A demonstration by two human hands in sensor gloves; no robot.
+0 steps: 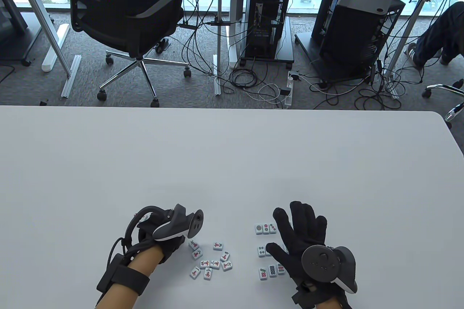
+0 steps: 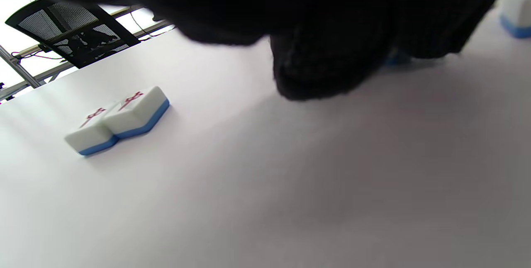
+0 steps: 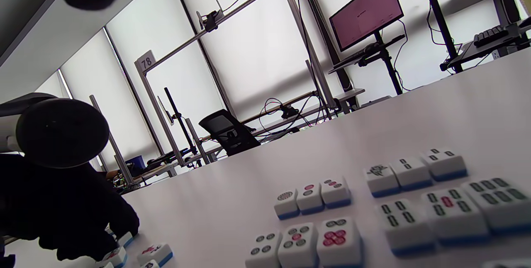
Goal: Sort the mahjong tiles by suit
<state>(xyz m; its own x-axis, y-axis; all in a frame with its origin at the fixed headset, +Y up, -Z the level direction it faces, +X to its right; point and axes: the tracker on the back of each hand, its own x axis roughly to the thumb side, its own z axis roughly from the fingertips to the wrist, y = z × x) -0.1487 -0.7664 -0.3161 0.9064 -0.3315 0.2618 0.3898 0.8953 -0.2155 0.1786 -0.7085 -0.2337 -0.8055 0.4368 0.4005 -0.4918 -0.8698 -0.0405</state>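
Lower middle of the counter (image 1: pixel 232 164): left hand (image 1: pixel 165 238) curls over the loose character tiles (image 1: pixel 212 260) — grasp unclear; right hand (image 1: pixel 301 233), fingers spread, hovers over the gridded dot tiles (image 1: pixel 266 228) — holding nothing.

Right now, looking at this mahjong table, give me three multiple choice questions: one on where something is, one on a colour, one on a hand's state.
1. Where do the red-marked tiles lie?
A. Beside the left hand
B. Under the right hand
C. At the table's far edge

2. What colour are the tile backs?
A. Green
B. Blue
C. Black

3. How is the right hand?
A. Clenched in a fist
B. Pinching a tile aloft
C. Fingers spread above the tiles

Answers: 1 A, the table view shows the loose cluster just right of that hand. 2 B, both wrist views show blue bases. 3 C, the table view shows splayed fingers over the neat rows.
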